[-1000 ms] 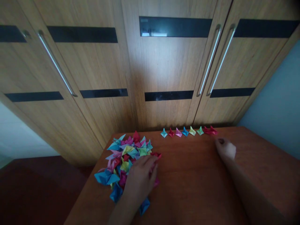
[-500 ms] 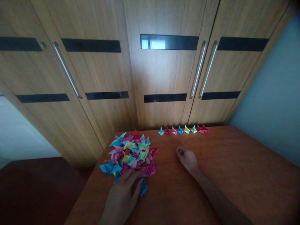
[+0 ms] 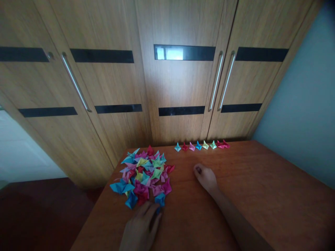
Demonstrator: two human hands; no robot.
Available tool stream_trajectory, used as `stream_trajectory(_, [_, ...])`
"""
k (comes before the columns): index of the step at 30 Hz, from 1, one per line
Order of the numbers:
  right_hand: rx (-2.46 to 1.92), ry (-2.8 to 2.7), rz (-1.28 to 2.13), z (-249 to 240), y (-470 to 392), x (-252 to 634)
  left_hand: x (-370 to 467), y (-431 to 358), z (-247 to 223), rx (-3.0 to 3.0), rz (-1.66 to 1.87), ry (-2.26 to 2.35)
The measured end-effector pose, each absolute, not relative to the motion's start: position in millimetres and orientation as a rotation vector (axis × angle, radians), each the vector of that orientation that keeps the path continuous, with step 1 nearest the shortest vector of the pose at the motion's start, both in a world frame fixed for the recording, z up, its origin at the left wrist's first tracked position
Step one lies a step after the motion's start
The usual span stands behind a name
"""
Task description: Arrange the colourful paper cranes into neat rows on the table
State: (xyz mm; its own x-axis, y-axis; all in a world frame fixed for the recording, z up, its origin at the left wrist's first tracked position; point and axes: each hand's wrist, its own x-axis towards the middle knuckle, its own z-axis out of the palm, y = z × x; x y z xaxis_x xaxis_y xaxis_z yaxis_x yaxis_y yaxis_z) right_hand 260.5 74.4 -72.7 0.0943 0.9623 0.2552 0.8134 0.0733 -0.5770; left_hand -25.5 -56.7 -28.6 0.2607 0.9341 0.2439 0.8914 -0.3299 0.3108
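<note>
My left hand [image 3: 142,226] is low at the near side of a loose pile of folded origami pieces [image 3: 146,177], in blue, pink, red, yellow, green and purple. Its thumb and index finger close on the lower tip of a blue origami piece [image 3: 159,198], which still lies at the pile's near right edge. Another blue origami piece [image 3: 131,200] sits just beyond the knuckles. My right hand [image 3: 206,178] rests on the table as a loose fist, right of the pile, with nothing visible in it.
Along the back edge of the brown wooden table [image 3: 248,181] stands a row of several small origami pieces [image 3: 199,145] in mixed colours. Behind rises a wooden wardrobe [image 3: 178,83] with metal handles. A pale wall [image 3: 295,104] is on the right.
My left hand has drawn back toward me from over the pile, uncovering dark pink, red and blue pieces. My right hand stays a fist in place. The view has shifted slightly.
</note>
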Motion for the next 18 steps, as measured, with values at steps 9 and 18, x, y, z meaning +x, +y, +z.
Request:
stream_trajectory(9, [-1.764,-1.752,0.299,-72.3,72.5,260.5,-25.0,-53.7,-24.7,2.33,0.491,1.926])
stream_trajectory(18, [-1.753,-1.772,0.31,-71.1,72.9,261.8,-39.6,-55.6,-22.9,2.287,0.595,1.976])
